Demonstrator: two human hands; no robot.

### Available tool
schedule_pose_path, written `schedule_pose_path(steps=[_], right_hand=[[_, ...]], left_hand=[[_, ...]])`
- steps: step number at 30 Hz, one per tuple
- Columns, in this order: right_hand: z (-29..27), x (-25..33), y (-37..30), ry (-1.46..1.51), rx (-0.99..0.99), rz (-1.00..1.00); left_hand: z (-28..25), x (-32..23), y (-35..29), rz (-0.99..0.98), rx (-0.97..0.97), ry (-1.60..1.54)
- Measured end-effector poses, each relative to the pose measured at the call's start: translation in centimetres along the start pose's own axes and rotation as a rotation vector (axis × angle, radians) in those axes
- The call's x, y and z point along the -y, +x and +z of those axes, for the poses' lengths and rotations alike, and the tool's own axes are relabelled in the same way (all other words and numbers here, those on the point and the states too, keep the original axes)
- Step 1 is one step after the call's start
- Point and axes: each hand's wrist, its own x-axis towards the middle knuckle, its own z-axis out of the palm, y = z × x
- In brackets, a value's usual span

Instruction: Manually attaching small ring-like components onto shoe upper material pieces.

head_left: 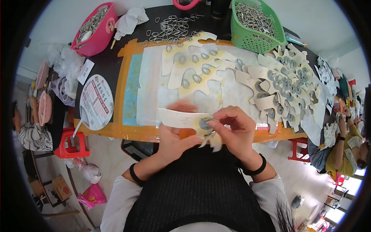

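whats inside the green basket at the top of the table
The green basket is heaped with small silvery metal rings, like the loose ones on the table. Anything beneath the top layer is covered, and the basket's floor cannot be seen.

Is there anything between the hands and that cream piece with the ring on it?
No, nothing visible is in between. The left hand grips the cream cut-out piece from below, and the right hand pinches at the metal ring on it. Both touch it directly, held above the table edge.
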Motion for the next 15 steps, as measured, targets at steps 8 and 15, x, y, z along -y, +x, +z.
schedule_pose_path(steps=[8,15], right_hand=[[-0.9,0.5,1.2,-0.358,0.141,-0.266],[-0.8,-0.5,1.1,-0.17,0.186,-0.293]], left_hand=[[-0.7,-0.6,0.9,-0.029,0.144,0.266],[-1.8,-0.3,1.7,0.002,0.174,0.115]])
